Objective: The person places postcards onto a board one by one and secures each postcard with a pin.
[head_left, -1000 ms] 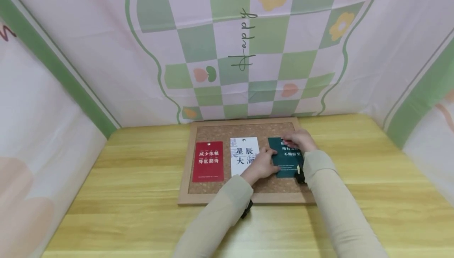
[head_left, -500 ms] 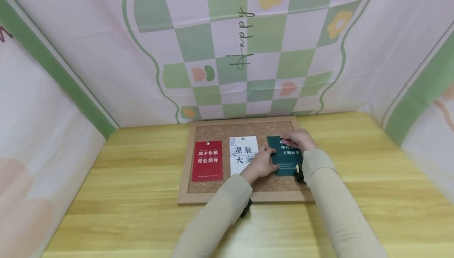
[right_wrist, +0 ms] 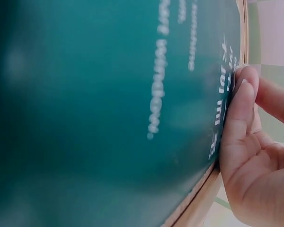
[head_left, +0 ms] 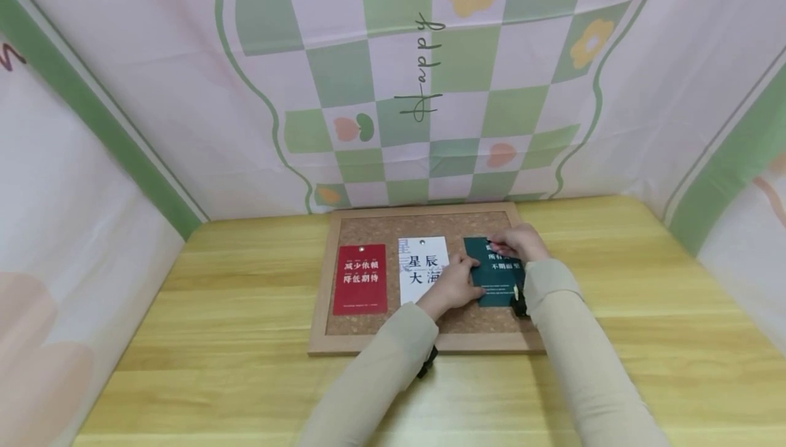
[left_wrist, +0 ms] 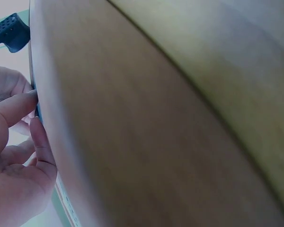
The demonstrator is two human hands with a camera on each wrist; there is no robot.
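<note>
A dark green card [head_left: 494, 283] with white lettering lies on the right part of a framed cork board [head_left: 430, 226]. Spread fingertips of my left hand [head_left: 453, 284] press its left edge; in the left wrist view this hand [left_wrist: 19, 184] has thumb and finger against the board. At the card's top, my right hand [head_left: 522, 241] brings thumb and forefinger together on what looks like a small pin, mostly hidden by the fingertips. Up close, the right hand [right_wrist: 260, 175] bears against the card's face. A white card [head_left: 417, 283], partly under my left wrist, and a red card [head_left: 360, 293] hang from silver tacks.
The board's wooden frame [head_left: 368, 345] rests on a yellow wood-grain table [head_left: 215, 338], near its back edge. Patterned cloth [head_left: 399, 78] rises behind and on both sides. Black straps sit at both wrists.
Both hands stay at the green card, almost unmoved. The head view shifts slightly and returns; the cards keep their places.
</note>
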